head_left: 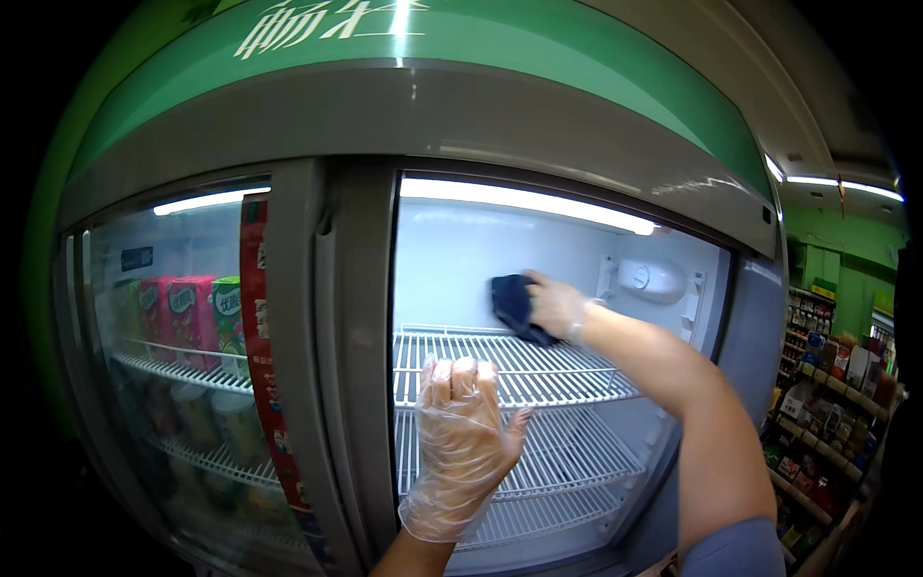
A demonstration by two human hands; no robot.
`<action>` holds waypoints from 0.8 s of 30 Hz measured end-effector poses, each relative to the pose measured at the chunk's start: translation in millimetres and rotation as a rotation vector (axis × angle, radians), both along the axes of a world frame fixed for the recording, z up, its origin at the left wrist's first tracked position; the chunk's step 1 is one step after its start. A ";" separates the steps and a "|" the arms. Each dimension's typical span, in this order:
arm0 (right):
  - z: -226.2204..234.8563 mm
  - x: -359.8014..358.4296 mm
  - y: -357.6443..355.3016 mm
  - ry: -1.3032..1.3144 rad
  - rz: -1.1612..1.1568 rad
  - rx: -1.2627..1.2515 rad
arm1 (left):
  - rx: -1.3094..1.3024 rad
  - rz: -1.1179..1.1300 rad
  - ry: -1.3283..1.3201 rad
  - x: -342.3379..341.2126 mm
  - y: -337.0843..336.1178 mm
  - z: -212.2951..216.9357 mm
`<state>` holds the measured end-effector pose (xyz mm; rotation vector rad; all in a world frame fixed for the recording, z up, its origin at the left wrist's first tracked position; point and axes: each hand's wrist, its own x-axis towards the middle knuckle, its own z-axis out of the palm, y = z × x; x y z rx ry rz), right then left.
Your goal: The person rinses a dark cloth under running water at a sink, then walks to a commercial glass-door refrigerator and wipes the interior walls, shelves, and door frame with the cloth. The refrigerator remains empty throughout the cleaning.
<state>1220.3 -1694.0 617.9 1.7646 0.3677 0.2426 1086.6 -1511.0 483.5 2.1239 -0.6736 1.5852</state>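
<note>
My right hand (558, 306), in a thin clear plastic glove, reaches deep into the lit fridge above the top wire shelf. It is closed on a bunched dark blue cloth (514, 306), which lies against or close to the white back wall (452, 255). Slight blur shows on the hand and cloth. Nearer to me, my left hand (461, 438) wears the same kind of loose clear glove. Its fingers bend over the front edge of the top white wire shelf (567, 380), with the thumb out to the right; the palm side is hidden.
Below are more wire shelves (567, 447). A grey door frame (356, 337) bounds the opening on the left; behind the glass beside it stand pink and green cartons (187, 313). A white rounded housing (654, 277) sits inside at right. Stocked store shelves (832, 413) stand farther right.
</note>
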 end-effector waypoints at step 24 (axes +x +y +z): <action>15.0 26.8 22.6 -0.151 0.200 0.438 | 0.030 0.040 0.025 -4.0 -2.2 3.6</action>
